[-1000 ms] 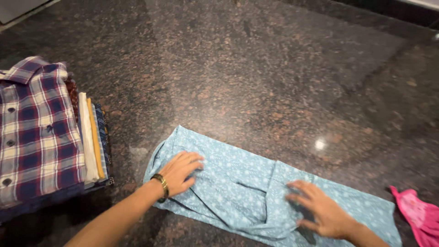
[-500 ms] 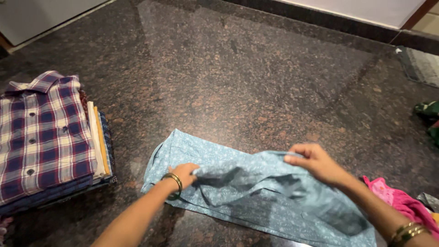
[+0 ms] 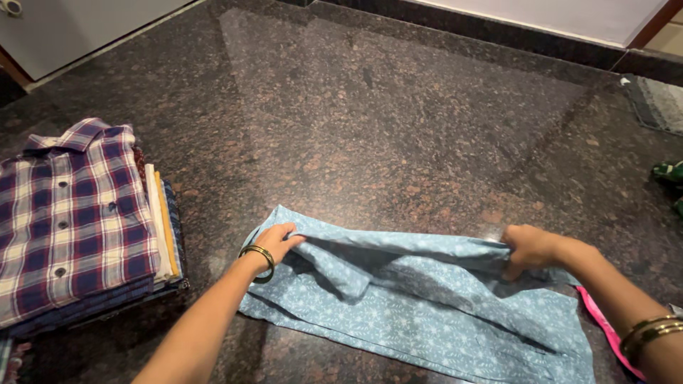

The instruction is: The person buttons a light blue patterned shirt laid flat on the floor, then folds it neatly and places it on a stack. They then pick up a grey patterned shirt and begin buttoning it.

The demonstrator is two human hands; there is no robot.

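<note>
Two hands are seen at the lower part of the frame, both closed on a light blue patterned cloth (image 3: 427, 306) that is spread across the dark speckled stone table (image 3: 398, 121). The left hand (image 3: 274, 242) is placed at the lower centre-left, and its fingers (image 3: 288, 231) are curled around the cloth's upper edge near its left end. A gold bangle (image 3: 257, 254) is worn on that wrist. The right hand (image 3: 530, 249) is found at the lower right, its fingers (image 3: 514, 267) pinched shut on the same upper edge near the right end, so that the edge is lifted slightly and drawn into a fold between the two hands. Gold bangles (image 3: 651, 331) are worn on the right wrist as well, at the right border of the frame.

The cloth is laid in a long band from the lower centre to the lower right corner, with its lower edge flat on the table. A strip of pink fabric (image 3: 605, 327) is seen just beside the cloth's right end, partly under the right forearm.

At the left of the frame a stack of folded clothes (image 3: 160, 242) is placed, well apart from the cloth, and it is topped by a folded plaid shirt (image 3: 67, 220) in red, navy and white. A green patterned item (image 3: 669, 174) is cut off at the right edge.
</note>
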